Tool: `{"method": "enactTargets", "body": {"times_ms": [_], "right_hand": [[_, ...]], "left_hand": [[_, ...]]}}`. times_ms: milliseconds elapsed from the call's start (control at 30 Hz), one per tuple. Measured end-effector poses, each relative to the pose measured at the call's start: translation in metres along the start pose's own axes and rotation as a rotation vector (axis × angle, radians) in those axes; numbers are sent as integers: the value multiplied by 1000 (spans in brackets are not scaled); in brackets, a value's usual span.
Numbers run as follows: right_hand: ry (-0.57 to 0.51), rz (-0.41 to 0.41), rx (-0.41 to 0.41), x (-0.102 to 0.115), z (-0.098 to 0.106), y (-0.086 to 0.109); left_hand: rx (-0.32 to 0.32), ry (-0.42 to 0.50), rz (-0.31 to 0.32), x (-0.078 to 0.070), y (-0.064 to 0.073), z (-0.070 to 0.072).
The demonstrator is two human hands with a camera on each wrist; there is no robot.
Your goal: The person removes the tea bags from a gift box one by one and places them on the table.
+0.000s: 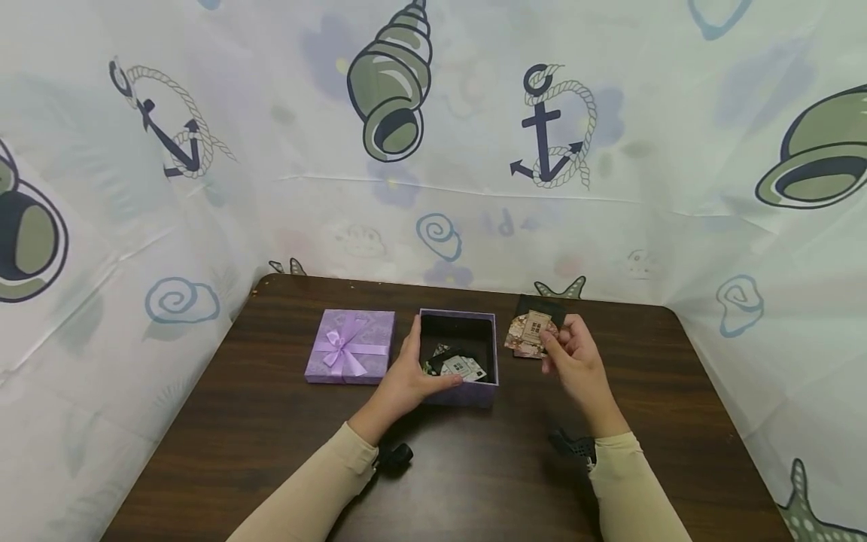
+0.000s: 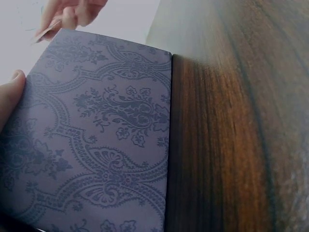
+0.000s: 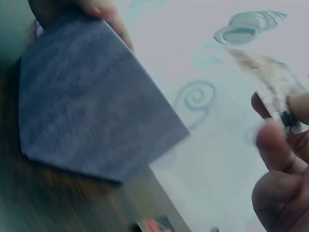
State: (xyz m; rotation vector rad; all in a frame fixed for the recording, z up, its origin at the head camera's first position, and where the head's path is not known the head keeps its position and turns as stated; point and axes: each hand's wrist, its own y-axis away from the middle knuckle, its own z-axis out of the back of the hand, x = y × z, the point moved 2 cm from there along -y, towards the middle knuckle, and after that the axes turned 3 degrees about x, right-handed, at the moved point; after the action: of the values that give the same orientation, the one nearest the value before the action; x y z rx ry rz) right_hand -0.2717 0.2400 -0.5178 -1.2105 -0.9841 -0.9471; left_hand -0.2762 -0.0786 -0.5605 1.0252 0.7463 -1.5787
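My left hand [image 1: 416, 376] grips the near left corner of an open purple box [image 1: 460, 396], its thumb along the front rim and its fingers against the left side. Dark inside, the box holds several small printed cards or tags [image 1: 463, 367]. To the right of it, my right hand [image 1: 579, 365] pinches a floral card with a tan label [image 1: 535, 327] between thumb and fingers. In the right wrist view this card [image 3: 273, 79] is held up, tilted and blurred. A dark card [image 1: 542, 304] shows behind it on the table.
A lilac lid with a ribbon bow [image 1: 345, 346] lies left of the box. The brown wooden table [image 1: 271, 436] ends at a patterned cloth backdrop [image 1: 474, 113] behind and at the sides. Each wrist wears a small black camera.
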Motion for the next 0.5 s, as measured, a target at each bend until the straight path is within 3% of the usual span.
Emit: {"method": "enactTargets", "body": {"times_ms": [200, 400, 500], "right_hand": [[-47, 33, -134, -24, 31, 4], [-219, 25, -370, -67, 62, 11], [-249, 0, -458, -83, 71, 15]], "left_hand": [[1, 1, 10, 3, 0, 1], [0, 5, 8, 4, -1, 1], [10, -1, 6, 3, -1, 2]]}}
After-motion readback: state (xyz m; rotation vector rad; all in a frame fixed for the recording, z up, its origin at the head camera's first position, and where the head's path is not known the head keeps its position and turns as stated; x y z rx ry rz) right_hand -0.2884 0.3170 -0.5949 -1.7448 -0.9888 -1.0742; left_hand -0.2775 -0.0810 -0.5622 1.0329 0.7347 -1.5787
